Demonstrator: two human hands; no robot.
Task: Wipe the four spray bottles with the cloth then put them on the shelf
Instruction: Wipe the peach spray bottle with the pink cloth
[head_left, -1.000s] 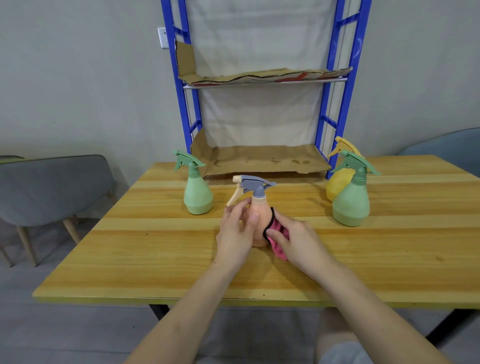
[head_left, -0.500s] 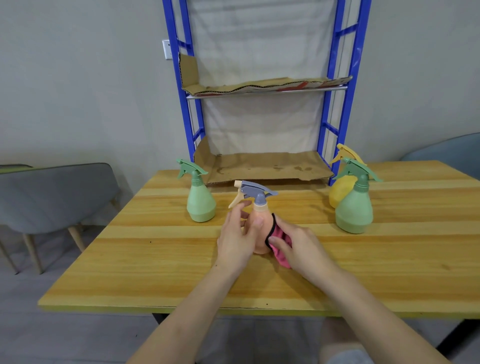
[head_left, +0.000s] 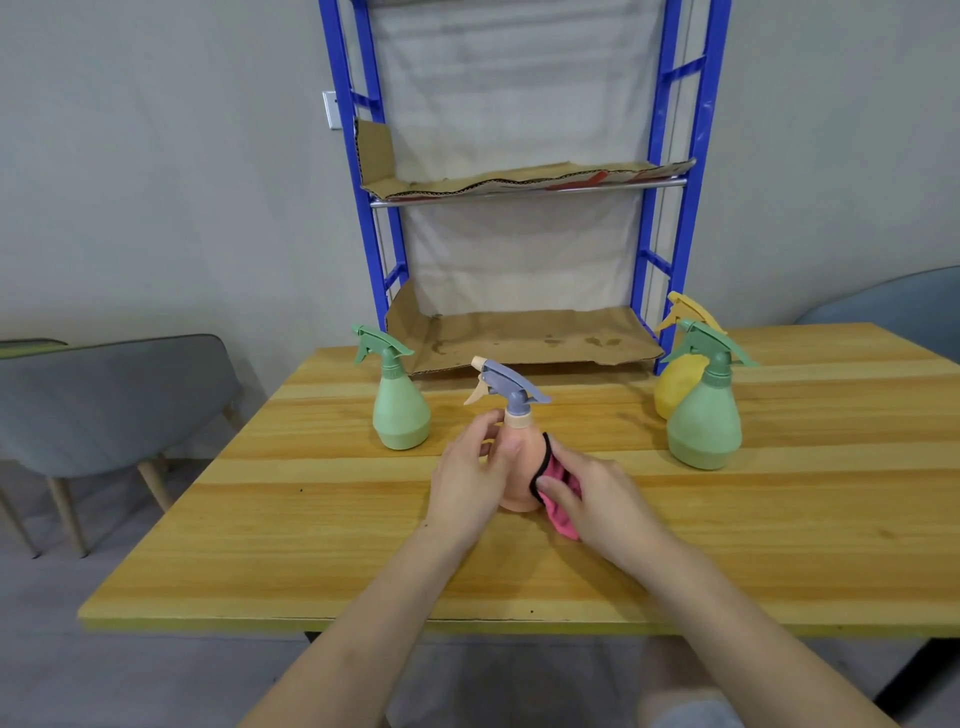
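An orange spray bottle (head_left: 524, 467) with a grey-blue trigger head stands upright in the middle of the wooden table (head_left: 311, 519). My left hand (head_left: 470, 478) grips its left side. My right hand (head_left: 592, 493) holds a pink cloth (head_left: 563, 499) with a black edge against the bottle's right side. A green bottle (head_left: 400, 410) stands at the left. Another green bottle (head_left: 704, 421) stands at the right, with a yellow bottle (head_left: 672, 379) partly hidden behind it. The blue shelf (head_left: 660, 208) rises behind the table, its two levels lined with cardboard.
Grey chairs stand at the left (head_left: 104, 400) and far right (head_left: 898, 306) of the table. The lower cardboard-lined shelf level (head_left: 519, 338) sits about level with the table's back edge. A wall switch (head_left: 330, 109) is left of the shelf frame.
The view has tilted slightly, so the scene sits lower in frame. My hands stay on the orange bottle, the cloth hand shifting a little against its right side.
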